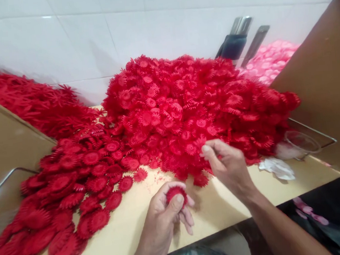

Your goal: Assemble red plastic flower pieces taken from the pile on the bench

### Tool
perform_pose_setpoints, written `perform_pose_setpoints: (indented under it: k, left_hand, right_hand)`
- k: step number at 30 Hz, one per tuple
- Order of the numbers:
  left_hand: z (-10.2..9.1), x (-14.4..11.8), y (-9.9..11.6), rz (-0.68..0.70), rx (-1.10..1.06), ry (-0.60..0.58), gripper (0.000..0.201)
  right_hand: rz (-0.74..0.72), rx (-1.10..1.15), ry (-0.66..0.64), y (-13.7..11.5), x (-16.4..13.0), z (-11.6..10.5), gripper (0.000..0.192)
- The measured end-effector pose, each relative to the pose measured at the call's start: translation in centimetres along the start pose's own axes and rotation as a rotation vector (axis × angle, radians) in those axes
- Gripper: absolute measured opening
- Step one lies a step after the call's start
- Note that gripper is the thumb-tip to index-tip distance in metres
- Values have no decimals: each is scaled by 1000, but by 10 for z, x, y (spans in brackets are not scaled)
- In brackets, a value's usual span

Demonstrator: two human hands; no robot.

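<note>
— Where's the flower piece?
— Low centre: left hand [169,213] has its fingers curled tight around a red flower [175,192].
— And the other?
— Right hand [228,166], up-right of it, pinches at the red pile's [185,102] near edge; contents unclear.

We see pink flowers [268,60] heaped at the back right, a crumpled white cloth [277,168] on the worktop [131,223], and cardboard walls [325,84] beside.
</note>
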State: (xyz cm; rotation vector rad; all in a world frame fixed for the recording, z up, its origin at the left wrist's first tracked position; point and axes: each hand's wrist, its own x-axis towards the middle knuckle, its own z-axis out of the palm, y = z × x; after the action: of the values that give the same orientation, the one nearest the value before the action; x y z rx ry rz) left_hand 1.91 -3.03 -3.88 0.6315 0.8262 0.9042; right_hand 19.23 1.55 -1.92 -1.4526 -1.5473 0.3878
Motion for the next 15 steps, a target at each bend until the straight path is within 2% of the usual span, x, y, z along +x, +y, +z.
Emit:
perform_pose_setpoints:
  k: [3, 5, 7, 8, 12, 13, 15]
  left_hand:
    - [2, 0, 4, 15, -3, 47, 17]
    - [2, 0, 4, 19, 22, 105, 20]
    - [2, 1, 3, 3, 47, 143, 28]
    - [1, 1, 1, -4, 60, 155, 30]
    - [-1, 2, -2, -7, 128, 200, 35]
    - [-2, 2, -2, -13, 153, 214, 37]
    - [-2, 1, -2, -35, 193, 236, 41]
  right_hand:
    - [-274, -472, 134, 10, 26, -16, 20]
    - [-347, -563, 130, 9, 29, -20, 27]
    - [-362, -437, 97, 1, 19, -19, 24]
    - [-343, -318, 31, -6, 10, -15, 19]
    - [-34, 175, -484, -30, -26, 5, 4]
    - [38, 263, -574, -33, -32, 9, 6]
    - [123, 414, -641, -35, -38, 15, 10]
